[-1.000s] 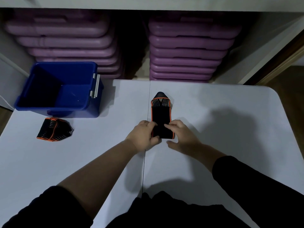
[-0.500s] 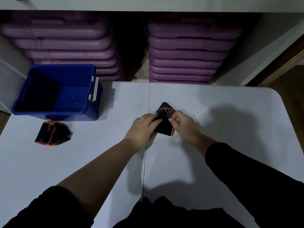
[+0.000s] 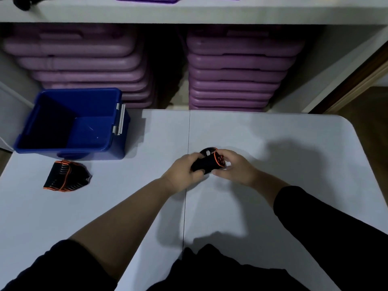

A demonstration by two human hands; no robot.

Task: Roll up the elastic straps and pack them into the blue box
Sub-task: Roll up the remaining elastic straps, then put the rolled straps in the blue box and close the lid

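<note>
A black elastic strap with orange edging (image 3: pixel 207 161) is wound into a short roll at the middle of the white table (image 3: pixel 294 156). My left hand (image 3: pixel 182 172) grips its left end and my right hand (image 3: pixel 233 166) grips its right end, where the orange-rimmed spiral shows. A second strap of the same kind (image 3: pixel 65 176) lies folded and loose on the table at the left, just in front of the blue box (image 3: pixel 69 122). The box stands open at the back left, and I see nothing inside it.
Two stacks of purple plastic cases (image 3: pixel 237 68) fill the shelf behind the table. The table's rounded right corner (image 3: pixel 344 122) borders a wooden floor. A seam (image 3: pixel 188 131) runs down the table's middle. My dark sleeves cover the near edge.
The strap lay flat and long a second ago; both hands have rolled it away from me into a compact roll. The other strap and the box have not moved.
</note>
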